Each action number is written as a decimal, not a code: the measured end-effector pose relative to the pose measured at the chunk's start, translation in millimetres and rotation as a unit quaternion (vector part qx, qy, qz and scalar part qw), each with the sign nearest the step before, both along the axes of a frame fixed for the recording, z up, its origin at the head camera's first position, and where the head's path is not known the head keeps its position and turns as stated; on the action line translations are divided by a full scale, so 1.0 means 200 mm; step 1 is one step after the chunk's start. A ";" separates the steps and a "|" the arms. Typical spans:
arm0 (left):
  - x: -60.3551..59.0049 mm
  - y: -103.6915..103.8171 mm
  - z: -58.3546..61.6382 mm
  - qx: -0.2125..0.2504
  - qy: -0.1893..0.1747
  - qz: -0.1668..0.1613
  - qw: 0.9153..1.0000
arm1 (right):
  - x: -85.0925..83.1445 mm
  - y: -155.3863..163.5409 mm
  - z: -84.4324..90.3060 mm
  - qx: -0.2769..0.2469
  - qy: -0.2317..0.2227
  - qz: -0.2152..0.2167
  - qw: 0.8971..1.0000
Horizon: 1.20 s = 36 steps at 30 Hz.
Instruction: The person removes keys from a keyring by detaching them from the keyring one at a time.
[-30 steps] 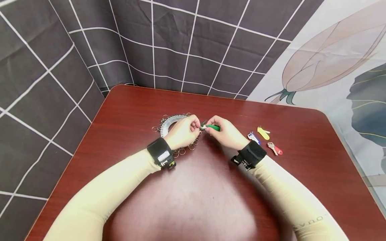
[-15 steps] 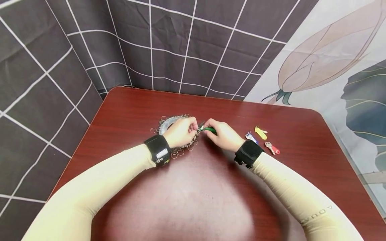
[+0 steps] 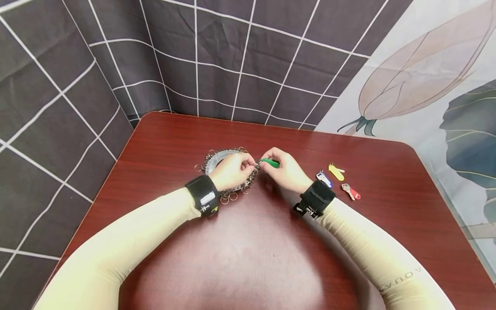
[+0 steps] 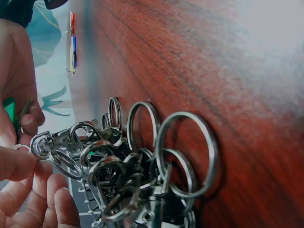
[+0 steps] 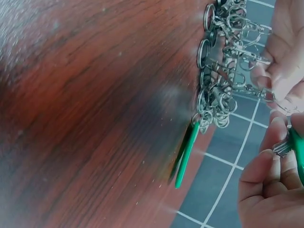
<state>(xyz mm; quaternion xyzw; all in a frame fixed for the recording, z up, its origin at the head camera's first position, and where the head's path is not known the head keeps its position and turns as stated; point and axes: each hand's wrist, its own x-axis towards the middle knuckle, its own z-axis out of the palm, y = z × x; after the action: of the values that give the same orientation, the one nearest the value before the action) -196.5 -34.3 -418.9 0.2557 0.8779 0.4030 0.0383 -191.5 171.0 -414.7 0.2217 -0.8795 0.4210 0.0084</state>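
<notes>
A big metal hoop (image 3: 215, 156) hung with several small split rings (image 4: 183, 154) lies on the red-brown table (image 3: 240, 254). My left hand (image 3: 251, 162) rests over the hoop's right side and pinches one small ring clasp (image 4: 40, 145) between thumb and fingers. My right hand (image 3: 265, 161) meets it from the right and pinches a green-tagged key (image 3: 270, 162), its metal end (image 5: 283, 148) at the clasp. A second green tag (image 5: 186, 153) hangs from the ring cluster (image 5: 223, 71) and lies on the table.
Three loose keys lie to the right of my right wrist: a blue-tagged one (image 3: 323, 178), a yellow-tagged one (image 3: 336, 172) and a red-tagged one (image 3: 352, 192). A dark checked cloth (image 3: 217, 56) hangs behind the table; a floral cloth (image 3: 434, 77) hangs at the right.
My right hand has lifted and turned the green-tagged key a little, keeping its tip against the left fingers. The left hand stays on the rings.
</notes>
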 end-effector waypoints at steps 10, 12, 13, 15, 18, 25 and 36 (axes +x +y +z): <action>-0.02 0.00 -0.04 0.049 0.002 0.014 0.999 | 0.01 0.02 0.01 0.028 -0.009 0.005 1.000; -0.02 0.01 -0.04 0.052 0.003 0.020 0.998 | 0.01 0.03 0.01 0.041 -0.012 0.011 0.999; -0.02 0.01 -0.03 0.051 0.003 0.023 0.998 | 0.02 0.03 0.01 0.046 -0.014 0.014 0.999; -0.01 0.02 -0.03 0.053 0.005 0.027 0.998 | 0.02 0.04 0.01 0.054 -0.016 0.018 0.998; -0.01 0.02 -0.02 0.053 0.011 0.030 0.998 | 0.03 0.04 0.01 0.055 -0.016 0.018 0.998; 0.01 0.03 0.02 0.027 0.026 0.021 0.999 | 0.03 0.06 0.01 0.050 -0.015 0.014 0.999; 0.01 0.04 0.02 0.011 0.002 0.012 1.000 | 0.03 0.06 0.03 0.015 -0.040 0.002 0.999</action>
<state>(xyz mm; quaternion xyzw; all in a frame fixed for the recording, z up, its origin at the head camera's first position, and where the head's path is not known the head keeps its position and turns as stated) -194.3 -26.7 -414.7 0.2467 0.8763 0.4127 0.0287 -185.4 182.4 -408.3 0.2062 -0.8848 0.4167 -0.0307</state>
